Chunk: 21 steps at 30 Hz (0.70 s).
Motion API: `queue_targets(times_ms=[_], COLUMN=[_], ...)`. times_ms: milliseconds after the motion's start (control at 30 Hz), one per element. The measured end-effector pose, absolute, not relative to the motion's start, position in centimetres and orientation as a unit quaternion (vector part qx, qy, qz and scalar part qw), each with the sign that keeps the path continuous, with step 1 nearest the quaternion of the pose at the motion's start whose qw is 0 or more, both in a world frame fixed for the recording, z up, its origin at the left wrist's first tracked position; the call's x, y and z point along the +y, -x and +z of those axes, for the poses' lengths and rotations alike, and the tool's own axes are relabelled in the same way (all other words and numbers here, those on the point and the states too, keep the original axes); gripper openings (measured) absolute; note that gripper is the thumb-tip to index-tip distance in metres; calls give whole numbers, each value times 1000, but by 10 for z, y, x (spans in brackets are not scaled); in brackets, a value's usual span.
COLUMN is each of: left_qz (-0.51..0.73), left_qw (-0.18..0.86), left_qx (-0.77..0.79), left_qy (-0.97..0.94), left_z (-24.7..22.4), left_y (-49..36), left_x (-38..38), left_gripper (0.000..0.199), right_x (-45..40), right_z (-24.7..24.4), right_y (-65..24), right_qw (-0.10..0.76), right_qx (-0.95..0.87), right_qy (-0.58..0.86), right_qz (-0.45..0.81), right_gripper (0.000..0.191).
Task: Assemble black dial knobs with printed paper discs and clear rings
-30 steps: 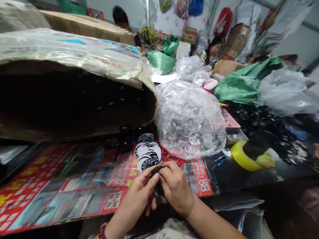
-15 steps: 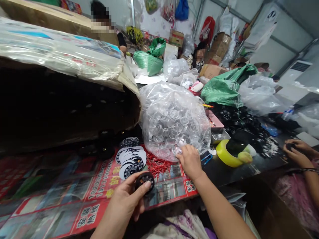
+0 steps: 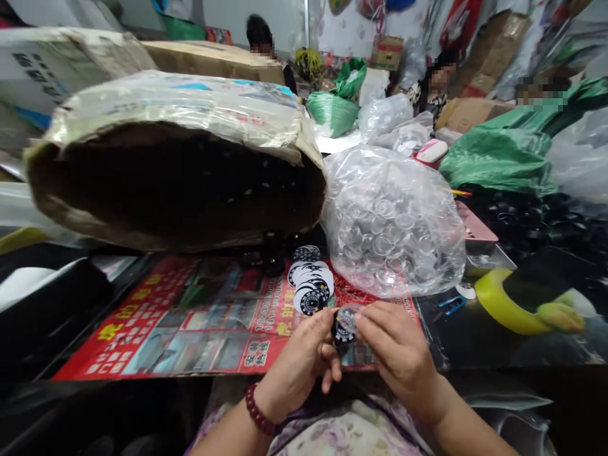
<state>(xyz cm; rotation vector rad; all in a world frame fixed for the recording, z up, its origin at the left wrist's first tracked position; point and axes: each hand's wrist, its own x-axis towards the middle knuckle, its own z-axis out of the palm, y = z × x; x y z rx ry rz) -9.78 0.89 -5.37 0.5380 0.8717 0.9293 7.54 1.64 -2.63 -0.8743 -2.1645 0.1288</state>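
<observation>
A round black disc with a patterned dial [image 3: 342, 330] is pinched in my left hand [image 3: 304, 354], above the table's front edge. My right hand [image 3: 403, 348] holds a clear round cover [image 3: 350, 315] by its edge, over the disc's upper part. Just behind my hands lies a fanned stack of black-and-white printed discs [image 3: 311, 285]. Red slender pieces [image 3: 354, 285] are spread beside the stack, partly behind my right hand. Farther back stands a clear plastic bag [image 3: 394, 221] full of transparent round covers.
A large wrapped carton [image 3: 190, 95] with a dark opening takes up the left. Yellow tape [image 3: 503, 304], a blue tool [image 3: 451, 305] and a pink tray [image 3: 475, 225] lie to the right. People sit across the table behind green bags [image 3: 498, 158].
The view has turned left. My right hand has left the bag's edge and come to my left hand with a clear cover. The neighbour's hands at the right are out of view.
</observation>
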Motion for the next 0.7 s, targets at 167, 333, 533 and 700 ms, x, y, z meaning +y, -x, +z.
queue_targets(times_ms=[167,333,533,700], left_qz=[440,399,386,454], left_qw=[749,707,647,548], left_qx=[396,419,441,443], left_qy=[-296,-407,-488,-545], left_z=[-50,-48,-49,-44], left_y=[106,112,105,109], left_x=[5,0,-9,-7], left_gripper=[35,37,33,24], right_x=[19,19,11,6], right_z=[-50,-45,-35,-44], right_y=[-55,-58,-52,-37], right_qw=[382,369,393,446], right_qx=[-844,-684,-552,-501], right_qy=[350,417,415,411], right_qz=[141,472,607,617], right_gripper=[32,37,25,22])
